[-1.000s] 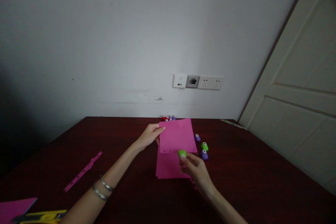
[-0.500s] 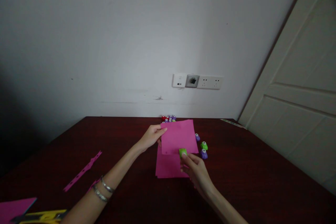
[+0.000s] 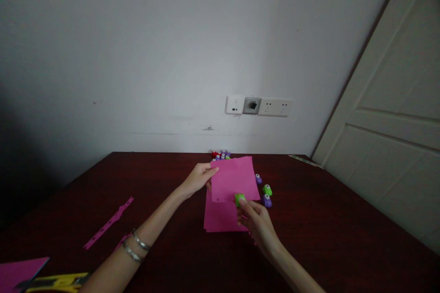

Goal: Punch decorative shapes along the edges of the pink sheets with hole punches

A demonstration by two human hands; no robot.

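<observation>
A square sheet of pink paper (image 3: 233,176) is pinched at its upper left side by my left hand (image 3: 198,177), thumb on top. My right hand (image 3: 259,222) grips a small green craft punch (image 3: 239,199) at the sheet's lower edge, the thumb pressed on its button. A small punched hole shows near the sheet's lower left corner. Below the held sheet lies more pink paper (image 3: 220,217) on the table. To the right stand a purple punch (image 3: 267,200), a green punch (image 3: 267,190) and another purple punch (image 3: 258,178).
Several red, purple and green punches (image 3: 222,155) cluster at the back of the dark red table (image 3: 165,256). At left lie a pink strip with holes (image 3: 108,223), a yellow utility knife (image 3: 58,282) and a pink sheet (image 3: 20,271). A thin strip (image 3: 305,161) lies at the back right.
Since one second ago, both hands have shifted slightly right with the sheet and punch. In the last half second my right thumb has moved slightly on the punch.
</observation>
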